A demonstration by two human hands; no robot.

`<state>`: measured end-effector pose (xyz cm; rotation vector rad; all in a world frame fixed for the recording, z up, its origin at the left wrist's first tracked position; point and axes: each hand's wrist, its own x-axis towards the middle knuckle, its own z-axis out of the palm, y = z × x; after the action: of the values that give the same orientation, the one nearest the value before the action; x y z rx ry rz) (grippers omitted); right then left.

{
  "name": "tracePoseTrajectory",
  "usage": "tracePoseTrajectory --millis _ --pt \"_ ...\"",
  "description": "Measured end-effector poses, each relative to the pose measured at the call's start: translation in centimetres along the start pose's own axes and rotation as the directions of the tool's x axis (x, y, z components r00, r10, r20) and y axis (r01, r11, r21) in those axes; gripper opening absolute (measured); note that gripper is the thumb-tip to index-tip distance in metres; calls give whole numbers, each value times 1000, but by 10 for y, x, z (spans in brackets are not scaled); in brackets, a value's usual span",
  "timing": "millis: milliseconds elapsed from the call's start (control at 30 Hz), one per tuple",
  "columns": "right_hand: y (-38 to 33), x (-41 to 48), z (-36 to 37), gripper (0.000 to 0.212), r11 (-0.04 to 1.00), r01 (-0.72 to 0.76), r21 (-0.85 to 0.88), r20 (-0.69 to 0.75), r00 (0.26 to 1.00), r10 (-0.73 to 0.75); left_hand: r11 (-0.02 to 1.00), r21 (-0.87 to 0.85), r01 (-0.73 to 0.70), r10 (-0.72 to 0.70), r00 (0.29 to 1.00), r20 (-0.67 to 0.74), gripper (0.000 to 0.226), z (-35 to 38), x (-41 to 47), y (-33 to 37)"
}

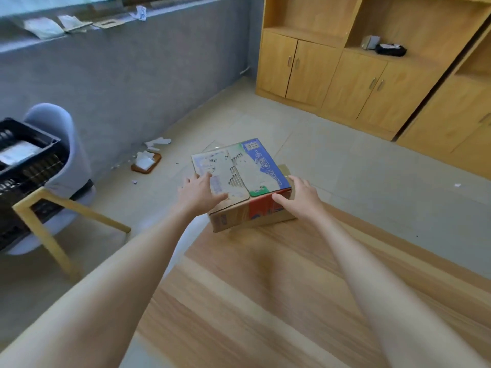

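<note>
"Well, how does it look from your end?"

"On my feed the box (239,179) sits right at the far corner of the table (265,288). Part of it seems to hang out over the floor (345,160), and that's my main worry."

"What have the hands got?"

"Neither has a real hold, as I read it. My left hand (198,193) lies flat on the top flap, fingers straight and spread, pressing down. My right hand (300,197) is laid against the near right corner, thumb on the front face and fingers along the side. It's open rather than wrapped round anything."

"So what goes wrong?"

"If I push forward instead of drawing it back, the box tips off the edge and drops. Flat palms on printed card can also slide, so a quick pull may skew the box round or leave it behind. The top flaps look torn and scuffed too, so if I lean hard with the left, one could give way inward."

"Anything below?"

"A chair (53,123) with a black crate (26,155) on it stands well off to the left, and scraps of paper (156,143) lie by the wall. None of that is under the box. A fall would hurt only the box and whatever is inside, which I can't see."
</note>
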<state>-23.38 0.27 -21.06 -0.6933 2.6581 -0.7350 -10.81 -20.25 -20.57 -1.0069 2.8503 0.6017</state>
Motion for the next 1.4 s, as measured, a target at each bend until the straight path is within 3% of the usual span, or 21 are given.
tracePoseTrajectory --millis 233,400,500,700,900,1067,1400 --pt "-6 50 23 82 999 -23 43 25 999 22 980 -169 103 -94 994 60 96 26 46 -22" --pt "-2 67 33 97 985 -100 138 74 993 90 869 -465 171 -90 977 192 114 38 61 -31" --pt "-3 67 35 104 969 -169 182 80 984 157 823 -532 198 -94 972 216 126 43 63 -30" --pt "5 47 34 72 949 -183 256 -54 978 204 847 -516 129 2 969 246 129 50 64 -17" --pt "50 -12 -10 68 920 -222 323 -150 948 281 854 -519 28 130 955 266 108 53 21 51" --pt "109 -98 -42 64 857 -296 422 -197 893 405 877 -475 -69 236 924 302 110 75 -36 124" --pt "222 -265 -32 61 644 -474 601 -128 738 663 907 -385 -171 358 793 493 108 169 -169 206"
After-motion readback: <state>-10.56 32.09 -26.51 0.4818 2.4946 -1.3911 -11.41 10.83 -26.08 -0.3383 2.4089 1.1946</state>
